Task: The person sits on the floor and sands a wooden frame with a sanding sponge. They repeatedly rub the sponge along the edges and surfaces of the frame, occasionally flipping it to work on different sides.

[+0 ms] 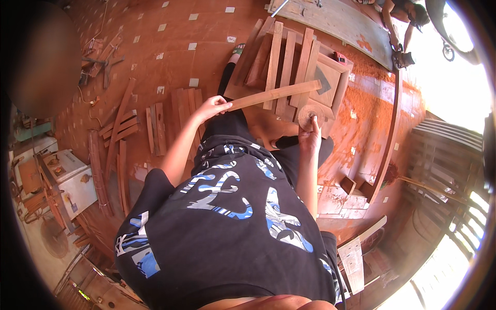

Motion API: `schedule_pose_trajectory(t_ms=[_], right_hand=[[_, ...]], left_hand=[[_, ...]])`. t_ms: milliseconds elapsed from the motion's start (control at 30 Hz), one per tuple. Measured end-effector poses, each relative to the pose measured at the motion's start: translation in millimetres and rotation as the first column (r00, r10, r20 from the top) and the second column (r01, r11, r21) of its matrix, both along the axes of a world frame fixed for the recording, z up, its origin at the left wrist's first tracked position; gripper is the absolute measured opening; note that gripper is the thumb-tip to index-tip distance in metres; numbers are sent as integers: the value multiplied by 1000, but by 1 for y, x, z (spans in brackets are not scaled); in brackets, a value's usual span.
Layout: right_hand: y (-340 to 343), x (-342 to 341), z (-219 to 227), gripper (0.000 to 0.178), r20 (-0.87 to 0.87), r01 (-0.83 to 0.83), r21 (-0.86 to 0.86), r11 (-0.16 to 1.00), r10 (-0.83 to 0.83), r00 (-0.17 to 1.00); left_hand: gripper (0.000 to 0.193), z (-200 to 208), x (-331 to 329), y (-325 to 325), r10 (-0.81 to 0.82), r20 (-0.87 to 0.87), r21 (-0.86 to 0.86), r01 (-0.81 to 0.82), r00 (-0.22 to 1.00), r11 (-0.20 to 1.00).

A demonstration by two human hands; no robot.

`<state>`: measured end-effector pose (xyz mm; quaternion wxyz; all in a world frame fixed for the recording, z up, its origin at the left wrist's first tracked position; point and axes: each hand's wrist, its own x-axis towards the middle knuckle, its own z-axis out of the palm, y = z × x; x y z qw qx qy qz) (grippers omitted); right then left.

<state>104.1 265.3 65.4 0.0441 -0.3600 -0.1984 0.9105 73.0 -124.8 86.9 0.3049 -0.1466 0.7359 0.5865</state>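
Note:
My left hand (pixel 213 108) is closed round the near end of a wooden strip (pixel 274 95). The strip slants up to the right, across several other strips on a low wooden work surface (pixel 330 77). In my right hand (pixel 310 137) is a round brown disc (pixel 311 114) with a dark centre, gripped at its lower edge with the thumb on its face. It looks like a sanding disc. The disc is near the far end of the strip; whether the two touch I cannot tell. Loose wooden strips (pixel 287 67) lie side by side beyond my hands.
A small red object (pixel 339 58) sits at the work surface's far right corner. At the upper right another person (pixel 395 23) handles a power tool (pixel 402 59) by a long board (pixel 341 26). Wood pieces (pixel 121 126) lie on the left floor, near a white machine (pixel 70 178).

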Motion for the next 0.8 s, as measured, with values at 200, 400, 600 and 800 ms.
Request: schedule_pose_trajectory(t_ms=[200,400,600,800], right_hand=[[4,-17,9,16,-10,-8,-82,997,7,1000],[8,-15,18,22,-68,-12,-155,988,2,998],[2,-10,25,21,-24,18,-124,992,-21,999],[5,-6,10,15,-91,-4,-152,988,-10,996]], left_hand=[[60,-21,0,20,82,-92,-164,-97,992,982],[63,-22,0,35,187,-73,-173,-197,980,965],[62,-22,5,37,201,-38,-127,-205,979,971],[61,-15,-7,41,100,-45,-100,-104,994,990]])
